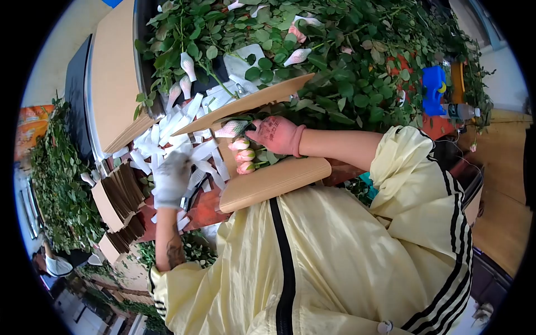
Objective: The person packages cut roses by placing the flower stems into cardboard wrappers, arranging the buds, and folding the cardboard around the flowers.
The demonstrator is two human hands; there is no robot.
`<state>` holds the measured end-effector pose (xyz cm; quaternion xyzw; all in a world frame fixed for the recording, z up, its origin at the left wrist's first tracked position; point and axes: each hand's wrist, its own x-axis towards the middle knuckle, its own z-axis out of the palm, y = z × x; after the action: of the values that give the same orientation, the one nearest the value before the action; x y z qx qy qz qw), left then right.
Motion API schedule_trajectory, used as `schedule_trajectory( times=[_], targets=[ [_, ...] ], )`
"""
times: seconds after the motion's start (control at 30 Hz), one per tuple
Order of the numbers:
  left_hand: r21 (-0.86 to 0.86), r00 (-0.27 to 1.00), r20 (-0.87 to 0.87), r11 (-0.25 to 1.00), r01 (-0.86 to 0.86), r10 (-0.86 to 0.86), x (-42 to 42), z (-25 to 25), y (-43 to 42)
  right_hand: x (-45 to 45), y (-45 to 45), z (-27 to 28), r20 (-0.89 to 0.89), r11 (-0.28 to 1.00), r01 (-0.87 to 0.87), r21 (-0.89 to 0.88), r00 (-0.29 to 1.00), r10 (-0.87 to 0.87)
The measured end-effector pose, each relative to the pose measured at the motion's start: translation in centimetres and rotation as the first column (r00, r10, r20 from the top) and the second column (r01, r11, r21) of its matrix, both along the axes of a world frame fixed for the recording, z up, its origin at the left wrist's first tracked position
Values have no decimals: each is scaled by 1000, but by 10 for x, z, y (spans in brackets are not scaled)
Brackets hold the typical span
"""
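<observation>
My right hand [276, 135], in a pink glove, is closed at the base of a rose in a white foam net [231, 129]. This rose lies beside several pink roses [243, 156] stacked inside a folded cardboard sheet [273, 181]. One flap of the cardboard [245, 105] stands raised behind the hand; the other lies against my jacket. Over a pile of white paper strips [192, 131] is my left hand [172, 177], in a white glove. Motion blurs its fingers, so I cannot make out any grip. A dark tool, perhaps a stapler [191, 192], lies beside it.
Leafy rose stems [357, 61] cover the far side, some with netted heads [188, 66]. Cardboard sheets [114, 72] stand at the upper left, folded cardboard pieces [117, 195] below them. A blue object [433, 90] and a plastic bottle [460, 111] are at the right.
</observation>
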<state>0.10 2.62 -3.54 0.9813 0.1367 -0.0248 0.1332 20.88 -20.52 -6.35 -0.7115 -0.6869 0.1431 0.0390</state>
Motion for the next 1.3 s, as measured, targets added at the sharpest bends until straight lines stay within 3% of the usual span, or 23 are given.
schedule_trajectory(
  times=[0.07,0.13,0.17,0.2,0.23,0.3,0.33,0.4,0.47,0.53,0.6,0.67,0.7,0.73,0.83,0.93,1.0,1.03,1.1,1.2,1.27,1.3],
  targets=[
    [69,992,29,990,-127,125,-3,40,-4,0,0,-1,7,1000,-19,-7,1000,19],
    [-174,990,64,978,-111,124,7,68,-24,0,0,-5,18,999,-41,5,999,41],
    [-40,975,165,987,156,-148,11,64,-29,-2,1,-4,22,998,-60,12,998,60],
    [-132,918,234,925,356,-320,21,62,-39,-5,1,0,36,1000,-20,20,999,19],
    [-303,927,97,877,374,-362,38,74,-58,-6,2,3,53,999,18,29,998,-20],
    [-171,914,59,898,405,-401,48,33,-76,-4,1,3,74,999,-35,40,997,32],
    [-157,921,74,907,391,-384,52,30,-80,-3,1,7,70,998,-52,46,996,48],
    [-270,915,-149,906,326,-374,57,28,-85,-2,4,45,43,989,-52,-141,997,58],
    [-277,919,-73,894,354,-386,53,20,-83,-7,4,74,75,996,-41,85,997,34],
    [-201,902,-206,919,340,-379,52,21,-87,-13,14,70,94,997,3,81,996,-11],
    [-176,918,-147,923,342,-368,47,1,-89,-11,19,60,120,995,51,86,991,-61],
    [-145,935,-80,932,333,-346,44,-1,-89,-3,21,32,163,990,131,-48,979,-122],
    [-103,925,-168,939,328,-342,46,7,-91,0,12,3,303,987,29,155,950,-76],
    [-61,909,-255,944,326,-330,46,11,-91,3,19,19,294,997,61,39,953,-69],
    [-83,919,-219,945,317,-328,44,11,-91,8,18,18,394,994,-15,111,919,-30],
    [-86,911,-224,938,336,-347,47,10,-89,8,19,31,401,1000,12,-5,916,-9],
    [-110,906,-227,934,340,-357,44,7,-89,7,21,34,186,968,69,-240,982,-24],
    [-131,925,-155,935,329,-347,42,5,-89,6,19,34,189,968,70,-243,982,-23],
    [-151,941,-81,938,314,-328,41,6,-89,2,16,32,178,994,92,-52,981,-81],
    [-175,938,-132,939,297,-321,40,6,-90,-4,19,30,175,989,100,-107,981,-80],
    [-276,953,0,916,291,-303,37,-6,-86,3,16,18,188,987,123,-101,977,-103],
    [-275,953,2,916,293,-304,37,-9,-86,7,13,17,237,997,70,-18,969,-64]
  ],
)
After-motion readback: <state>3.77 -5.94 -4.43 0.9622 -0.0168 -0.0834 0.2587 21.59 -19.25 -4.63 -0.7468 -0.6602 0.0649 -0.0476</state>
